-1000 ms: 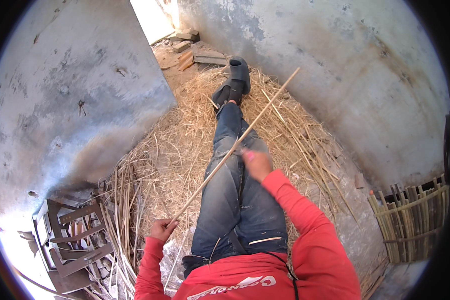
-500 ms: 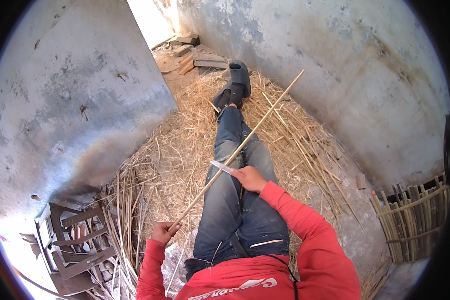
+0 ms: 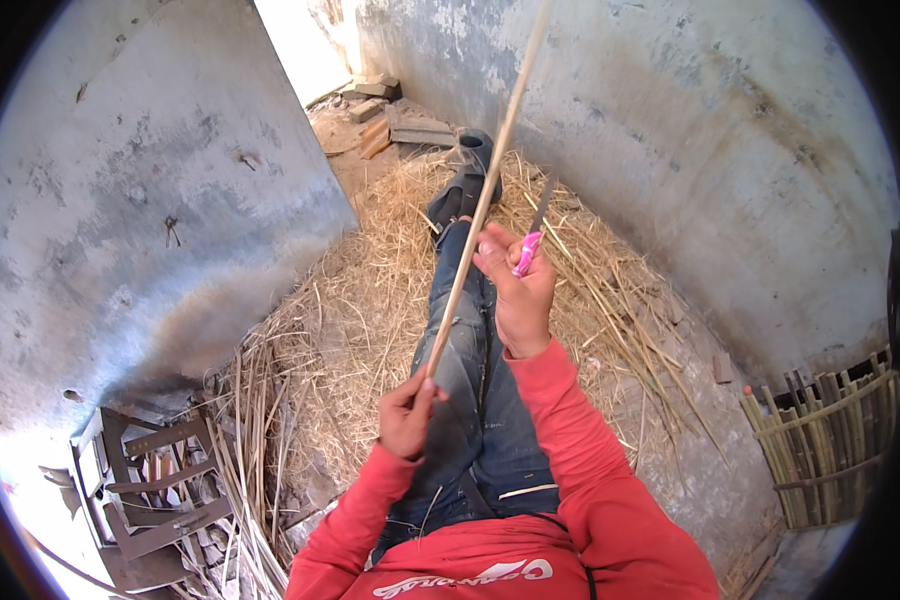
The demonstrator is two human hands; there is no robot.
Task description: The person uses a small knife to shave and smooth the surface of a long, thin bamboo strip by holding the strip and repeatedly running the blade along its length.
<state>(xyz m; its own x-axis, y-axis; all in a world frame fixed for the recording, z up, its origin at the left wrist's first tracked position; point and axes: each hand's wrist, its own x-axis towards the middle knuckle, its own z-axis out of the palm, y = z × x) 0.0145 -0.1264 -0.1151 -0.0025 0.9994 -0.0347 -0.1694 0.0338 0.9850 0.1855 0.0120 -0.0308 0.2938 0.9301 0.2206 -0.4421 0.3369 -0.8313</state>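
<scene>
My left hand [image 3: 406, 412] is closed on the lower part of a long bamboo strip [image 3: 466, 262], in front of my thigh. The strip slants up and away past my feet, its far end reaching the top of the view. My right hand [image 3: 518, 285] holds a knife [image 3: 539, 215] by its pink handle, the blade pointing up and away from me. The thumb and fingers of that hand are close beside the strip; whether they touch it I cannot tell. My legs in jeans [image 3: 515, 420] stretch out beneath both hands.
Pale shavings [image 3: 370, 280] cover the floor around my legs. Loose strips lie at the right [image 3: 630, 320] and more in a bundle [image 3: 255, 440] at the left. A dark metal frame [image 3: 160, 480] stands at lower left, a slatted bamboo piece [image 3: 820, 440] at right. Walls [image 3: 670, 130] rise on both sides.
My left hand has moved up and right with the strip, which now stands steeper and reaches farther. My right hand has lifted away, turning the blade from leftward to upward.
</scene>
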